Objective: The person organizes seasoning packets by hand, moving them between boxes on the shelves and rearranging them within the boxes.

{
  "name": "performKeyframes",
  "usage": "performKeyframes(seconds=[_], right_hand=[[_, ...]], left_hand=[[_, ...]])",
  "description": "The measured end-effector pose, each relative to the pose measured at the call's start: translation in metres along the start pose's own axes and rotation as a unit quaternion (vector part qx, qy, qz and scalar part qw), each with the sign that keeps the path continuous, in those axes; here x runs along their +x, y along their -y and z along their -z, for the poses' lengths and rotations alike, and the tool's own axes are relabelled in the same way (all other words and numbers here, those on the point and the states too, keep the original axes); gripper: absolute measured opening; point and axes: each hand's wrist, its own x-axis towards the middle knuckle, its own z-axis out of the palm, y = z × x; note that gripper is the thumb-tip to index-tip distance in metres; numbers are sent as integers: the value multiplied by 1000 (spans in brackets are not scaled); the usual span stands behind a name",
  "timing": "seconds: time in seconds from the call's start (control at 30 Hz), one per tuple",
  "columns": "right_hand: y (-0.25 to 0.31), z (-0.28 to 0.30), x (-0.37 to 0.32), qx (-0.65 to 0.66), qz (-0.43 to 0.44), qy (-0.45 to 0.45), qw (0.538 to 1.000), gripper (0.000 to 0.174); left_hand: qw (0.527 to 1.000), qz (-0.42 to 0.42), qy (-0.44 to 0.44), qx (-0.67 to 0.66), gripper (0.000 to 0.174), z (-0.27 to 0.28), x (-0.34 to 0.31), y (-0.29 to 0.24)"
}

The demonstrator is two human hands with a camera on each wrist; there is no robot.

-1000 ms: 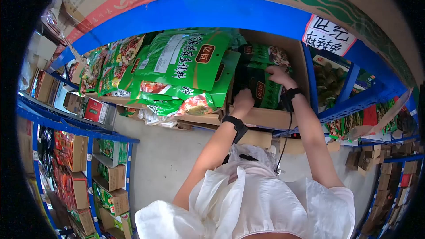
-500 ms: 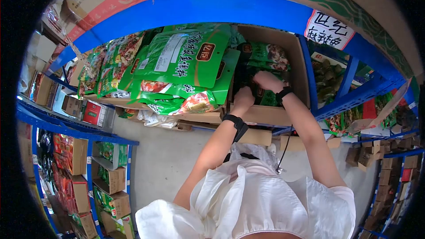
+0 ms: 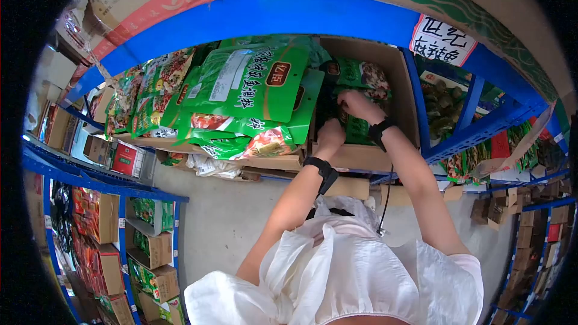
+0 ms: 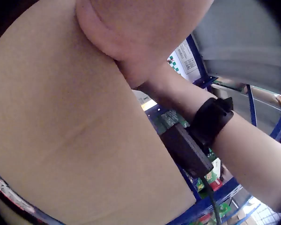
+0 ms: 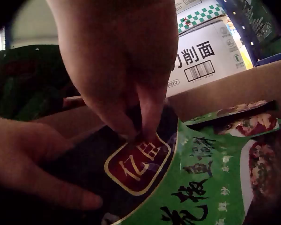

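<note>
A dark and green packet [image 5: 189, 187] with a red logo lies in the open cardboard box [image 3: 409, 93]. My right hand [image 3: 359, 106] reaches down into this box; in the right wrist view, the fingers of the right hand [image 5: 126, 61] pinch the packet's dark part beside the logo. Lower and to its left in the head view is my left hand [image 3: 330, 135], over the box's front side. One straight finger of the left hand [image 5: 33, 161] rests on the packet; its other fingers are hidden. The left wrist view shows mainly box wall [image 4: 75, 136] and skin.
Large green packets [image 3: 241, 84] are heaped left of the hands. A blue shelf beam [image 3: 325, 15] crosses above the box, with a handwritten sign [image 3: 444, 40] on it. Blue uprights [image 3: 471, 108] stand to the right. More stocked shelves [image 3: 150, 191] line the lower left.
My right hand has shifted left toward my left hand, and its wrist has moved left too. The left hand has stayed almost in place. Less of the green packet between them shows.
</note>
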Motion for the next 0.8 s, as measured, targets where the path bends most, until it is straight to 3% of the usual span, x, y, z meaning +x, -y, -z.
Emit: performKeyframes(seconds=[0.1, 0.2, 0.33, 0.43, 0.47, 0.57, 0.73, 0.8], right_hand=[[12, 12, -16, 92, -27, -87, 992, 50], [24, 38, -44, 81, -106, -43, 990, 69], [31, 42, -92, 147, -123, -115, 975, 70], [38, 52, -124, 338, -207, -54, 916, 68], [37, 45, -135, 325, -181, -138, 918, 70], [59, 59, -156, 239, -208, -183, 931, 76], [38, 29, -163, 263, -246, -376, 854, 68], [23, 17, -162, 270, -258, -378, 847, 65]], left_hand=[[1000, -19, -1, -9, 28, 1, -2, 0], [997, -40, -18, -69, 29, 8, -8, -9], [967, -129, -90, -201, 28, 26, -21, -44], [946, -164, -100, -261, 24, 29, -14, -72], [942, -168, -104, -271, 24, 44, -21, -89], [906, -219, -127, -340, 24, 50, -12, -116], [876, -218, -84, -421, 30, 52, 4, -154], [858, -251, -71, -442, 30, 50, 11, -162]])
